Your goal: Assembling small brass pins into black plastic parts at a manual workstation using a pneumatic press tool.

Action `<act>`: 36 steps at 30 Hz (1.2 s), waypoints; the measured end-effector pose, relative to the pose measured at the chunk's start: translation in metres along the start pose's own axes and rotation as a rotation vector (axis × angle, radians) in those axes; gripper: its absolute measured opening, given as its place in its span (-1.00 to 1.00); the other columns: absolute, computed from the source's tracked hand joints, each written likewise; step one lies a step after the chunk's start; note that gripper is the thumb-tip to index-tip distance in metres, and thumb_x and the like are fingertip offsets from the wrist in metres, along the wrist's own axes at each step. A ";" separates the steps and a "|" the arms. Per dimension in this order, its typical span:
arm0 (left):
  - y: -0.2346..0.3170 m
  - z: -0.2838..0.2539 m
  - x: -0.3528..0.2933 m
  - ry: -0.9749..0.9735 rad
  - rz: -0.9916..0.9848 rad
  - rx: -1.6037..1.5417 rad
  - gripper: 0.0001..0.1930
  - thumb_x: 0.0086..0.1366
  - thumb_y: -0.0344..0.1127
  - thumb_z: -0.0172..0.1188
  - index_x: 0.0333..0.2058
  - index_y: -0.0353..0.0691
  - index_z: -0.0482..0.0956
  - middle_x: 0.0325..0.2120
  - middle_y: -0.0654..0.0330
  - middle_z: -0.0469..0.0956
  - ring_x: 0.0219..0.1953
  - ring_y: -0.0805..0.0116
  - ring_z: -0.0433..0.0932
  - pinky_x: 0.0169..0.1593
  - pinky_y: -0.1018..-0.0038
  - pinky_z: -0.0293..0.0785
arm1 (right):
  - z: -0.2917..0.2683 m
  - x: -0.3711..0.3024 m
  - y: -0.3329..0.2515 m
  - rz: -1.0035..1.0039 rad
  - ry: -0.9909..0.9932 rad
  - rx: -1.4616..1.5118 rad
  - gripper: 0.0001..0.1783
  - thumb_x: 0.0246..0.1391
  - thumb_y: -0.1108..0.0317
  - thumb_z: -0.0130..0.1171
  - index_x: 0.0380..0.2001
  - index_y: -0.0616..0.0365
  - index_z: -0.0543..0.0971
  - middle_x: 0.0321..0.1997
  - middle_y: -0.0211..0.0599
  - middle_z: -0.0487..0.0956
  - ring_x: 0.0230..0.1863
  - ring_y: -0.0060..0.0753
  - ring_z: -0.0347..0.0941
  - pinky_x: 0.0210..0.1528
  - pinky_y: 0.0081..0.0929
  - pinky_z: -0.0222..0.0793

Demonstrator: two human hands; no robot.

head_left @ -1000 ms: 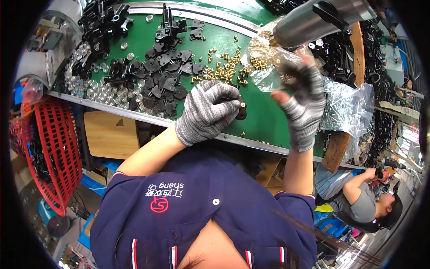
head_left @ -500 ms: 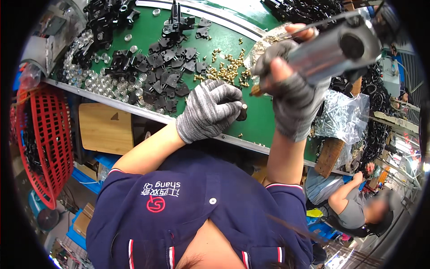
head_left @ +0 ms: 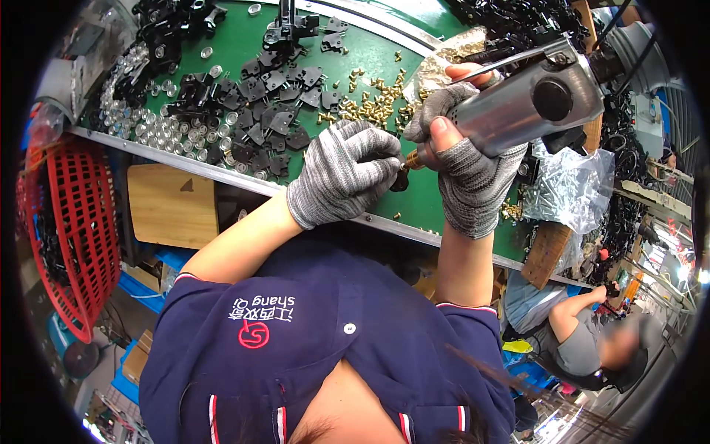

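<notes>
head view, only view. left hand, gloved: fingers bent and closed on a small black part; one end shows past the fingertips, the rest is hidden under them, so its long axis cannot be told. part sits over the green table, on the side close to the person.

right hand, gloved: wrapped round the front of a metal power tool, thumb along the near side. tool's long axis slants: rear end up and to the right, brass-coloured tip down and to the left.

key relation: part lies to the left of the right-hand grip, in line with the tip or nearly so. tip is right beside the left fingertips; contact with the part cannot be told. left hand is nearer the part, being on it.

around: loose brass screws just beyond the left hand; black plates to their left.
</notes>
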State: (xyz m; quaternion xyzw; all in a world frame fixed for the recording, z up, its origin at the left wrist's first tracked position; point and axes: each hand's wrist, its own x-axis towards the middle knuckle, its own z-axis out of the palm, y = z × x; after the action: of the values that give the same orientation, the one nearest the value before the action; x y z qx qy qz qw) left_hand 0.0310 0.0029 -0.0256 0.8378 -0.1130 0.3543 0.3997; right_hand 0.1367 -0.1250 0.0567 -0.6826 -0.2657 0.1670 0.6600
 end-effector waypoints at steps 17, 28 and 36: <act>-0.001 -0.008 0.002 -0.063 0.047 0.052 -0.78 0.00 -0.44 0.38 -0.32 -0.13 0.65 -0.33 0.22 0.60 -0.35 0.18 0.62 -0.34 0.30 0.53 | -0.004 -0.015 0.016 -0.094 -0.028 -0.064 -0.44 -0.05 0.44 0.34 0.04 0.22 0.37 -0.38 -0.26 0.47 -0.39 -0.33 0.48 -0.30 -0.38 0.48; -0.022 -0.063 0.022 0.109 -0.293 -0.038 -0.70 0.05 -0.36 0.43 -0.19 -0.20 0.69 -0.24 0.11 0.61 -0.20 0.13 0.62 -0.07 0.33 0.56 | -0.020 0.008 0.003 0.000 -0.070 -0.057 -0.19 -0.08 0.29 0.49 0.24 0.24 0.39 -0.04 -0.25 0.60 -0.09 -0.40 0.54 0.05 -0.41 0.46; -0.083 -0.102 0.083 -0.312 -0.549 0.757 -0.49 0.06 -0.25 0.41 0.05 0.05 0.57 0.07 0.11 0.46 -0.05 0.13 0.59 0.04 0.30 0.56 | 0.002 -0.030 0.016 -0.140 -0.397 -0.897 -0.38 -0.16 0.33 0.48 0.06 0.07 0.56 -0.10 -0.28 0.58 -0.08 -0.32 0.52 0.01 -0.35 0.47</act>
State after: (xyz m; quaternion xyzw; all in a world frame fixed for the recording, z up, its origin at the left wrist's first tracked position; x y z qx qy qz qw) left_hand 0.0791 0.1419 0.0263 0.9662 0.1900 0.1223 0.1243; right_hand 0.1134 -0.1404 0.0370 -0.8350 -0.4770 0.1183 0.2475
